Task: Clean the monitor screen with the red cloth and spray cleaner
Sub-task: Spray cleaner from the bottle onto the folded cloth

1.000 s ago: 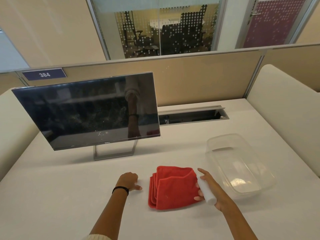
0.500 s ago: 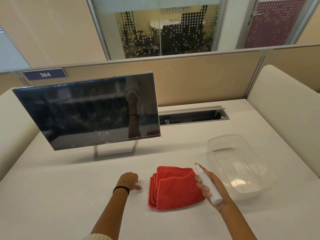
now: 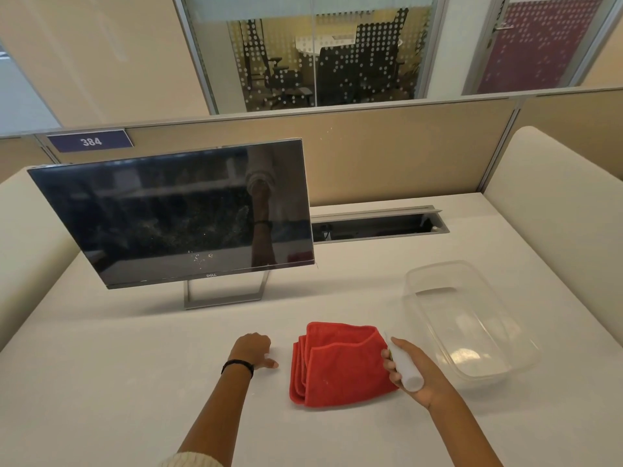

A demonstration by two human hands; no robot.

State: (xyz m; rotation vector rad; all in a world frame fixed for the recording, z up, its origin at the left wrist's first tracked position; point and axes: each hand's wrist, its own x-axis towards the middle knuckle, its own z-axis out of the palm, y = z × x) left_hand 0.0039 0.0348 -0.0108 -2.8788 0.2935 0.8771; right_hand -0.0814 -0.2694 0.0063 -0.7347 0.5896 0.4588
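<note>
The right hand (image 3: 419, 374) grips a white spray bottle (image 3: 404, 365) at the right edge of the folded red cloth (image 3: 337, 365), lower centre of the frame. The left hand (image 3: 253, 350) rests on the bench (image 3: 101, 382), loosely curled, holding nothing. The monitor (image 3: 175, 210) stands at left, and a clear tub (image 3: 472, 325) lies at right.

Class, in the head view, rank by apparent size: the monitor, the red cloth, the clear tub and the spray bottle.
1. monitor
2. clear tub
3. red cloth, folded
4. spray bottle, partly hidden in the right hand
</note>
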